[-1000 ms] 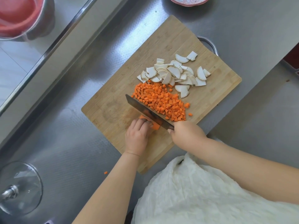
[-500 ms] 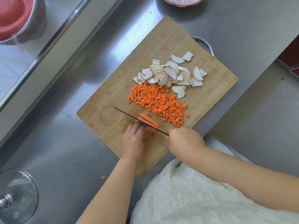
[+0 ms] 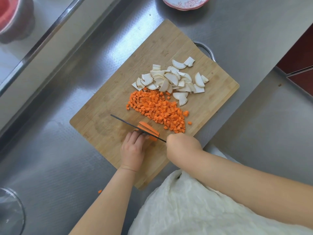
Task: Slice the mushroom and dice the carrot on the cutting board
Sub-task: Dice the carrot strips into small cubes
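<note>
A wooden cutting board (image 3: 105, 102) lies on the steel counter. White mushroom slices (image 3: 171, 78) are heaped at its far side, with a pile of diced carrot (image 3: 159, 109) just below them. My right hand (image 3: 182, 144) grips the handle of a dark cleaver (image 3: 128, 123), its blade standing edge-down across a few long carrot strips (image 3: 149, 128). My left hand (image 3: 133, 150) holds the near end of the carrot piece with curled fingers, right against the blade.
A patterned pink plate (image 3: 184, 3) sits beyond the board. A red pot (image 3: 11, 16) stands at top left past a raised steel ledge. A glass lid (image 3: 10, 212) lies at bottom left. One carrot cube (image 3: 100, 191) lies on the counter.
The cleaver has gone from leaning flat against the diced pile to standing upright, and now cuts into the carrot strips under my left fingers. Both hands stay in nearly the same place.
</note>
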A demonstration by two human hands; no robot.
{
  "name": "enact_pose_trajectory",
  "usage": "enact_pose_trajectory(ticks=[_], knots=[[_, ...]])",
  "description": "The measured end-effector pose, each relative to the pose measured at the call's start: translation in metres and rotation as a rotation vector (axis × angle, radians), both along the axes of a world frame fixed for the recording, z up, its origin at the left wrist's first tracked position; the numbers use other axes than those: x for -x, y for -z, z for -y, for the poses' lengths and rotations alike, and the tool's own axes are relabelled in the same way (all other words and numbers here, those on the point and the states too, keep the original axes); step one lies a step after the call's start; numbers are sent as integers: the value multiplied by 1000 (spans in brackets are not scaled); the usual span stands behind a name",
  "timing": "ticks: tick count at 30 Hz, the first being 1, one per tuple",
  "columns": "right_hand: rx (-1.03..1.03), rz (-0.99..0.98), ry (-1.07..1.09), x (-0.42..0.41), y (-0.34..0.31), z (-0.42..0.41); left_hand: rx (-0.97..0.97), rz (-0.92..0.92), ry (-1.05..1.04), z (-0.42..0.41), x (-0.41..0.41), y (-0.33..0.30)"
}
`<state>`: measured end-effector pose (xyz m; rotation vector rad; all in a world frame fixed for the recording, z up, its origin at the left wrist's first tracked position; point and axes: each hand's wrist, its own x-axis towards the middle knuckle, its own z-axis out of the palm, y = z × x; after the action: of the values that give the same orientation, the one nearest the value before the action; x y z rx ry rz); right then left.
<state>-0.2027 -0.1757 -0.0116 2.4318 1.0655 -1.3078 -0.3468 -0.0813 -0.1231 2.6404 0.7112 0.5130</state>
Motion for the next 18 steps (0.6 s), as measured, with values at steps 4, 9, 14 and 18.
enact_pose_trajectory(ticks=[4, 9, 14, 18], knots=[[-29, -13, 32, 0, 9, 4, 26, -50, 13, -1, 2, 1], [-93, -134, 139, -15, 16, 11, 45, -76, 56, -3, 2, -3], [-222, -77, 22, -15, 12, 17, 42, -78, 8, -1, 2, 0], [-240, -54, 35, -6, 9, 19, 48, -86, -14, 2, 4, 0]])
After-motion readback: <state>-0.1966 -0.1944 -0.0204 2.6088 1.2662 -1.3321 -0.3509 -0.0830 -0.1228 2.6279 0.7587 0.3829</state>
